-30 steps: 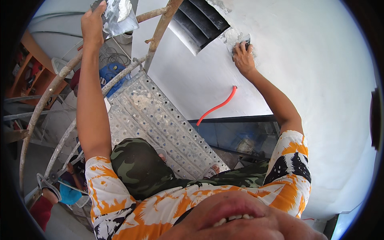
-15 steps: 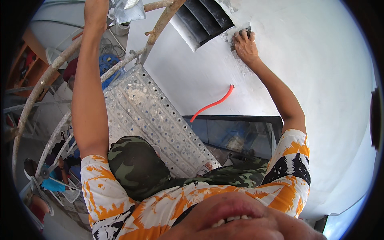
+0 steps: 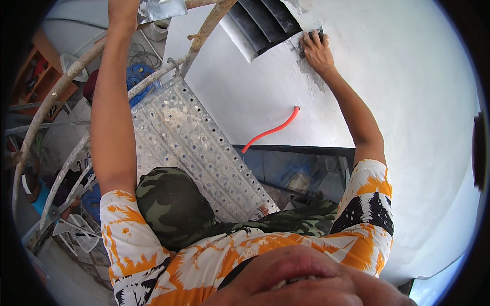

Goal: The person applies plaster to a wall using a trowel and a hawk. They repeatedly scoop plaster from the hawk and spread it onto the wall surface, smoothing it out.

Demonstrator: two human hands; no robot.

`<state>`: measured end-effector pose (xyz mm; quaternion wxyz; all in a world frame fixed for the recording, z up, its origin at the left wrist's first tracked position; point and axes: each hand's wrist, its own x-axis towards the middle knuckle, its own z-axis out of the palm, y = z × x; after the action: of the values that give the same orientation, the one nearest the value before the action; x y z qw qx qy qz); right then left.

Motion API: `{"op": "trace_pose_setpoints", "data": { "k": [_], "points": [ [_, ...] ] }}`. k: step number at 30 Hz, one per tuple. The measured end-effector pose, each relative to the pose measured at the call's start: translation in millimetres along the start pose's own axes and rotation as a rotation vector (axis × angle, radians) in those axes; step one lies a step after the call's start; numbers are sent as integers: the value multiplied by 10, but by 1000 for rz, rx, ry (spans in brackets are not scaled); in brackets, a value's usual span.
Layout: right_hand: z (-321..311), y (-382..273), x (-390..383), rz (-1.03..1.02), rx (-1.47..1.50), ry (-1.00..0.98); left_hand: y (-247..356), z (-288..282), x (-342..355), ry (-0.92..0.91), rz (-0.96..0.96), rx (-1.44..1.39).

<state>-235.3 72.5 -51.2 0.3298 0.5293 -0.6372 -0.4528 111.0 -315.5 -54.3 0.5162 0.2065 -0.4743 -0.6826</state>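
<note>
My right hand [image 3: 317, 55] is closed on a small dark-handled scraper [image 3: 319, 35], held against the white wall [image 3: 408, 102]. Rough grey plaster [image 3: 311, 76] shows around it, beside the corner of a black louvred vent [image 3: 265, 25]. Up at the top edge, my left hand [image 3: 123, 13] is partly cut off. A flat metal plate [image 3: 166, 10] with a smear of white putty juts out beside that hand and appears to be held in it; the picture's edge hides the fingers.
Below me lies a perforated metal scaffold plank [image 3: 189, 137], bordered by rusty, plaster-spattered pipes [image 3: 206, 33]. An orange-red conduit [image 3: 270, 133] sticks out of the wall above a dark-framed window [image 3: 291, 171]. Lower left, a person in blue [image 3: 40, 201] is near a white chair [image 3: 81, 237].
My right hand has shifted slightly up and to the right along the wall, baring more grey plaster beneath it. My left hand and the plate have barely moved.
</note>
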Motion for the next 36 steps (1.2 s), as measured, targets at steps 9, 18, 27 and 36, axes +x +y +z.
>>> {"op": "trace_pose_setpoints", "data": {
  "k": [9, 18, 27, 36],
  "points": [
    [-151, -313, -1117, 132, 96, -177, 20, -113, 49, -47, -33, 6],
    [-166, -195, 49, 47, -45, -8, -213, -238, 288, 13, 2, -3],
    [-185, -408, -1422, 245, 110, -67, -235, -365, 392, 0, 9, -121],
    [-2059, -669, -1596, 1034, 2152, 624, -406, 713, -1571, -32, -503, -572]
  ]
}}
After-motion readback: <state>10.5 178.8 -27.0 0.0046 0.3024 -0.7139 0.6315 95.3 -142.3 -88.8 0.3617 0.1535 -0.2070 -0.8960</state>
